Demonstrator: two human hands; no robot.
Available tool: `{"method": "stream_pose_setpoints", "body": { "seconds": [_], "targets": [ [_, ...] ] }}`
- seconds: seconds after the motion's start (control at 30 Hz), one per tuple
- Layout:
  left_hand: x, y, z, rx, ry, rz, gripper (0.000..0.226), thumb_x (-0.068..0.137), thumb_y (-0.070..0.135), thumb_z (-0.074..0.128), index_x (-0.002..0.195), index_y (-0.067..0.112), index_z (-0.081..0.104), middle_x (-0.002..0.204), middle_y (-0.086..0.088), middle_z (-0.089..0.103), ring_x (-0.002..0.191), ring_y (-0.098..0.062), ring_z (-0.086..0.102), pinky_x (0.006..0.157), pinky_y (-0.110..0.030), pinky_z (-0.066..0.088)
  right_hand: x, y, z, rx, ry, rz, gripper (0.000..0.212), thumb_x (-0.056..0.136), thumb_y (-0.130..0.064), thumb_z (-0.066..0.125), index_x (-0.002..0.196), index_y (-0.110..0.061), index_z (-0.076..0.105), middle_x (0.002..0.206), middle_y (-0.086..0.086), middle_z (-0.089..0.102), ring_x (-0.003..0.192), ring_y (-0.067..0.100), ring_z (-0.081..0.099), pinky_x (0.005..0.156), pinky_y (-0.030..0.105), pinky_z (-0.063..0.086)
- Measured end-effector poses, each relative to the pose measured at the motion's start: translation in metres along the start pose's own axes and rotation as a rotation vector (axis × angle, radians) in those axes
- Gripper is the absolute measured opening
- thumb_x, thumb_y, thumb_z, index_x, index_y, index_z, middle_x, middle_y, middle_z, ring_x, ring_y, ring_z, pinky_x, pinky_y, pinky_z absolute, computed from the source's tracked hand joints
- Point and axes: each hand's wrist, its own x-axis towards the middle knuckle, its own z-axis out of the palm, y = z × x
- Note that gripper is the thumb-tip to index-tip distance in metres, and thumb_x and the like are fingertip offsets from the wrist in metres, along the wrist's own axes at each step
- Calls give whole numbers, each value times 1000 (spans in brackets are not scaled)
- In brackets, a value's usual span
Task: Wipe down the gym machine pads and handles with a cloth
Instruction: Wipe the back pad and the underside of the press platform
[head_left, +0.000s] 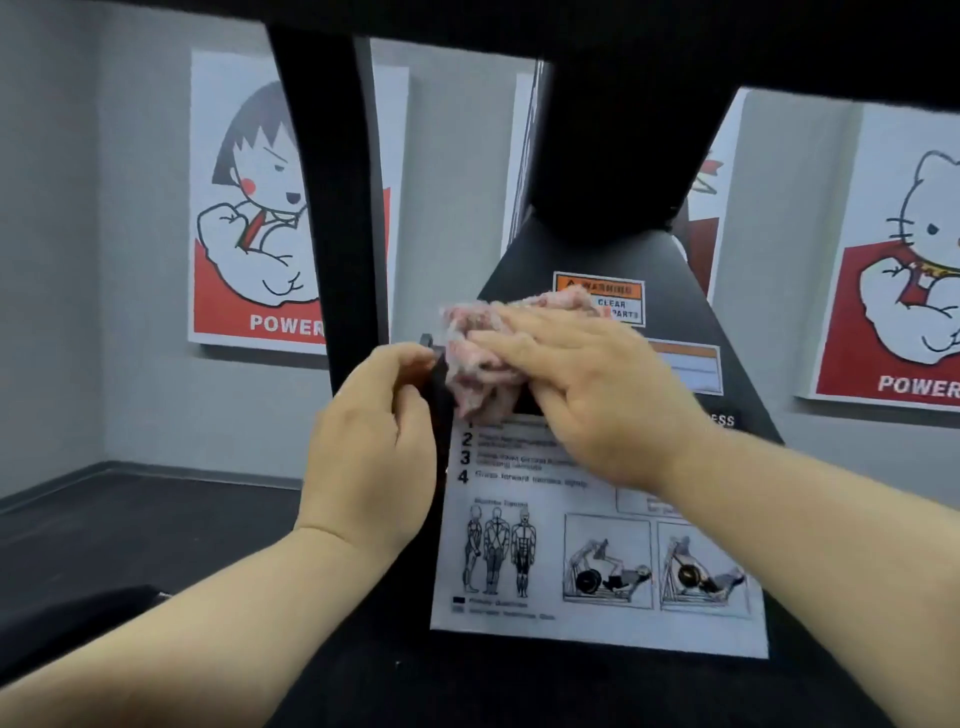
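A crumpled pink and white cloth is pressed against the black panel of the gym machine, just above the white instruction sheet. My right hand lies flat over the cloth, fingers stretched to the left. My left hand is curled around the panel's left edge, beside the cloth, with its fingertips close to the cloth's left side. An orange warning label shows above the cloth, partly hidden by it.
A black frame post rises left of the panel, and a thick black arm crosses overhead. Cartoon posters hang on the grey wall. Dark floor lies at lower left.
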Motion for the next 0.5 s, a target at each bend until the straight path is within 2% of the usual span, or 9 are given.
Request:
{"method": "stream_pose_setpoints", "body": {
  "seconds": [0.03,0.1,0.17,0.2,0.27,0.37,0.43,0.47,0.5],
  "targets": [
    [-4,2,0,11,-11,40,36,99,6,39,110,36,55,109,24,61,101,6,54,88,-5,39,7,7,-8,5,1,73,54,91,-17,38,142,-27,54,150,0,49,141,19,42,120,34,24],
    [0,9,1,111,-24,259,43,97,11,37,131,32,53,132,22,49,118,7,43,104,-6,29,18,5,-12,121,-19,210,57,92,-17,37,146,-31,47,157,-4,39,147,12,30,124,30,12],
    [11,19,11,158,-170,484,52,98,22,35,150,30,36,152,18,29,141,3,25,115,-9,12,10,-6,-13,409,-21,198,61,90,-15,36,145,-41,42,152,-16,43,143,2,31,122,31,20],
    [18,26,17,166,-271,518,54,100,28,32,153,33,24,157,18,17,148,1,12,118,-12,4,0,-12,-16,577,-6,232,62,92,-14,35,143,-49,36,144,-27,44,138,-5,35,119,28,26],
    [27,32,32,292,-392,551,55,101,44,25,153,35,12,161,15,8,150,-5,-4,121,-21,-5,-21,-8,-27,812,183,371,61,95,-11,33,143,-49,32,133,-34,44,132,-10,41,112,17,33],
    [37,39,48,599,-407,623,63,96,55,18,155,31,20,165,2,13,152,-24,-4,121,-36,-7,-60,26,-42,483,552,656,50,94,-12,34,137,-34,48,127,-19,52,120,-6,48,97,3,32],
    [58,46,59,696,-410,559,56,101,44,23,156,35,15,166,2,2,152,-26,-10,120,-38,-9,-89,42,-42,338,475,863,36,101,-13,36,130,-24,53,119,-10,58,110,7,51,91,19,37],
    [73,52,64,690,-379,491,54,103,38,27,156,36,15,166,2,-2,151,-26,-12,122,-42,-6,-101,47,-39,339,375,957,27,104,-17,35,115,-20,58,106,-4,62,100,16,53,83,31,38],
    [83,60,71,669,-328,414,54,104,34,30,155,36,18,166,2,-2,151,-26,-12,123,-47,-2,-110,49,-35,355,301,1032,28,105,-22,33,92,-17,58,88,1,61,85,22,51,72,39,35]
  ]
}}
